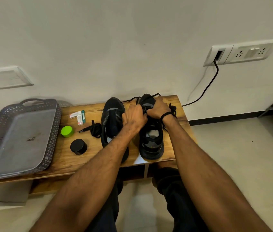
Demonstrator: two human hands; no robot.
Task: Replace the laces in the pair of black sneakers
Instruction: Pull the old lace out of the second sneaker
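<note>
Two black sneakers stand side by side on the wooden table (pixel 82 158), toes toward the wall. The left sneaker (pixel 111 121) is partly covered by my left forearm. Both hands work over the front of the right sneaker (pixel 151 139). My left hand (pixel 133 117) and my right hand (pixel 159 108) are closed on its black lace (pixel 138 99), which loops over the toe and trails toward the left sneaker. More lace lies bunched (pixel 173 109) to the right of my right wrist. A separate coiled black lace (pixel 94 129) rests left of the left sneaker.
A grey perforated tray (pixel 20 136) fills the table's left side. A green cap (pixel 67 131), a black round tin (pixel 78 146) and small white boxes (pixel 77 116) lie between tray and shoes. A black cable (pixel 207 87) runs from a wall socket behind the table.
</note>
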